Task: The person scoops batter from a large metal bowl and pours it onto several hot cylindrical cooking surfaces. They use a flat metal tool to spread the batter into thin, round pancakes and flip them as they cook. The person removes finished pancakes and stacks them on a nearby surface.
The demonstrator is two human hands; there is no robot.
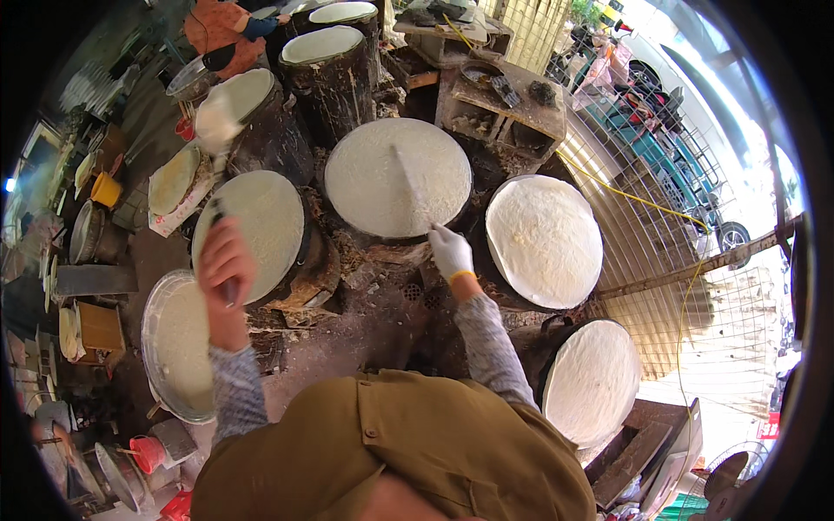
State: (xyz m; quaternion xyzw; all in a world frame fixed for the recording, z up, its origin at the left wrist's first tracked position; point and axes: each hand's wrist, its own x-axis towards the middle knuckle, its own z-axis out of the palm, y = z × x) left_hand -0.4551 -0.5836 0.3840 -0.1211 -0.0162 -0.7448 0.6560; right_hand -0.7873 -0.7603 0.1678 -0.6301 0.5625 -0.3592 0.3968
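My bare left hand (225,260) is closed around the handle of a tool whose broad, pale head (218,124) is blurred; I cannot tell if it is a ladle or a brush. It is raised above a round griddle coated with pale batter (260,228). In a white glove, my right hand (449,251) grips a long, thin spatula (408,176). Its blade lies over the batter-covered middle griddle (365,176). Right of that hand, a pale flatbread sheet (544,241) covers another griddle. A wide metal basin of batter (172,338) stands below my left forearm.
Another flatbread sheet (593,384) lies on a griddle at lower right. Drum stoves (326,91) stand beyond, with a co-worker in orange (225,32) beside them. Concrete blocks (502,107) sit behind the middle griddle. A wire mesh fence (651,215) runs along the right.
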